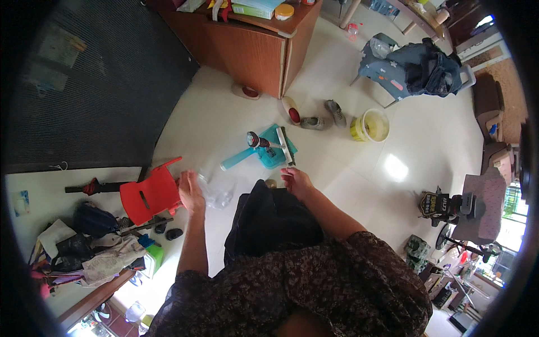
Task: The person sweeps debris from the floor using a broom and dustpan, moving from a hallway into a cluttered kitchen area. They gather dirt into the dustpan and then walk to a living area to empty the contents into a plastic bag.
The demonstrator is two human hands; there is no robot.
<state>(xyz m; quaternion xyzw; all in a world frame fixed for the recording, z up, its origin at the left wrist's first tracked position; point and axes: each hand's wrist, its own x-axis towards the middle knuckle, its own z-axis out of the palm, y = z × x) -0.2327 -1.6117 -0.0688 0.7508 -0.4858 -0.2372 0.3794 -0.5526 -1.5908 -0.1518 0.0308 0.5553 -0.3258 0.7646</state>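
Note:
My left hand (192,191) is over the right edge of a red plastic chair (147,194); whether it grips anything is unclear. A transparent plastic bag (220,191) lies or hangs just right of that hand. My right hand (297,182) is raised near my lap with its fingers curled; I cannot tell if something thin is between them. Beyond it on the floor rests a turquoise dustpan (269,158) with a light blue handle. A broom or brush with a white head (284,145) and dark bristles lies across the pan, its dark-gripped handle standing up towards the camera.
Slippers (291,110) and grey shoes (313,123) sit by a wooden cabinet (248,50). Right of them stands a yellow bucket (370,125). A chair with clothes (431,69) is at the upper right. Bags and cloths (94,219) are piled at left.

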